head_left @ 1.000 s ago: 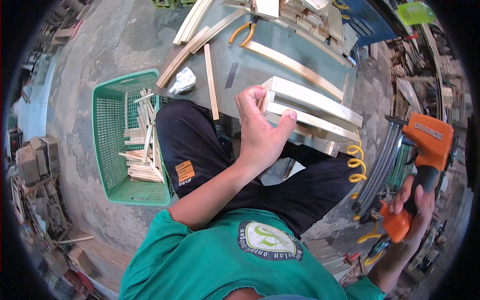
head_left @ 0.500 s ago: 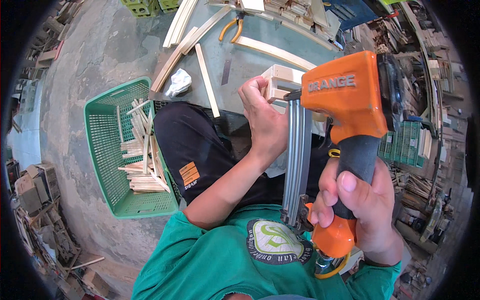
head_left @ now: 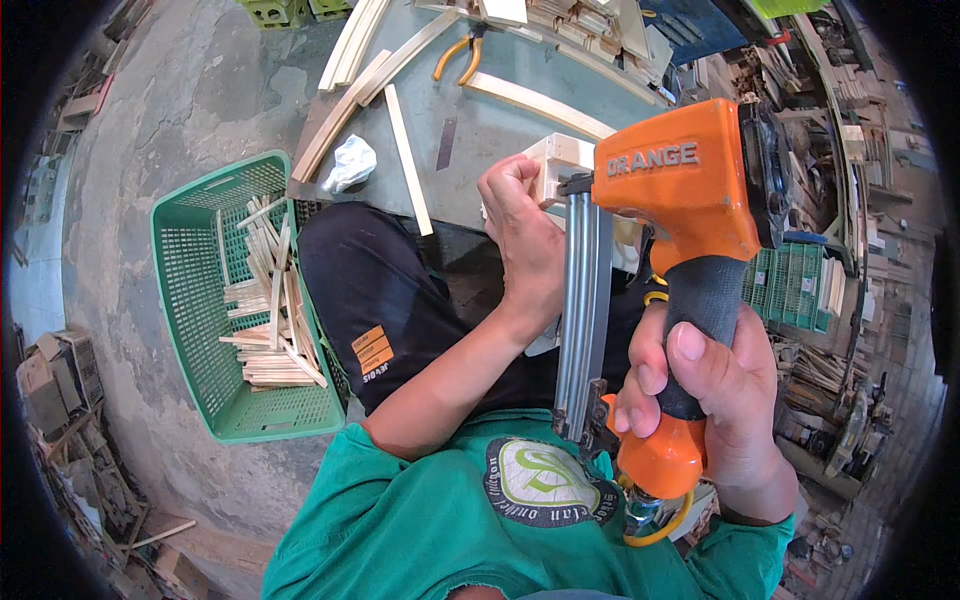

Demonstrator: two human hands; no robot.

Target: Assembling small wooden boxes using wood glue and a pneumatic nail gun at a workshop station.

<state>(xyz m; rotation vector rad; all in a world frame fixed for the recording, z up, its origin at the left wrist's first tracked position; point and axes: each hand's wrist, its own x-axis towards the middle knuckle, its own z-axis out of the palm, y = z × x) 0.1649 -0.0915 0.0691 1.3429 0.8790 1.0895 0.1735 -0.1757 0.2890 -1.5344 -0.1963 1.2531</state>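
My right hand point(head_left: 715, 390) is wrapped round the black grip of an orange nail gun point(head_left: 675, 170). The gun's grey metal magazine point(head_left: 583, 310) hangs down toward my shirt, and its nose is at a small pale wooden frame point(head_left: 560, 160); whether the two touch I cannot tell. Closed on the frame's left side is my left hand point(head_left: 525, 225), thumb and fingers round the wood. Much of the frame is hidden behind the gun. A yellow air hose point(head_left: 665, 525) joins the bottom of the gun's handle.
Wood strips point(head_left: 408, 160), orange-handled pliers point(head_left: 460, 58) and a crumpled white cloth point(head_left: 350, 164) lie on the grey worktable point(head_left: 430, 100). Left of my leg, a green plastic basket point(head_left: 190, 310) holds many thin wood sticks point(head_left: 275, 300). Timber pieces point(head_left: 600, 30) are piled at the far edge.
The whole view has shifted slightly, so things sit a little further left. Both hands keep their holds, and the nail gun's nose stays at the wooden frame.
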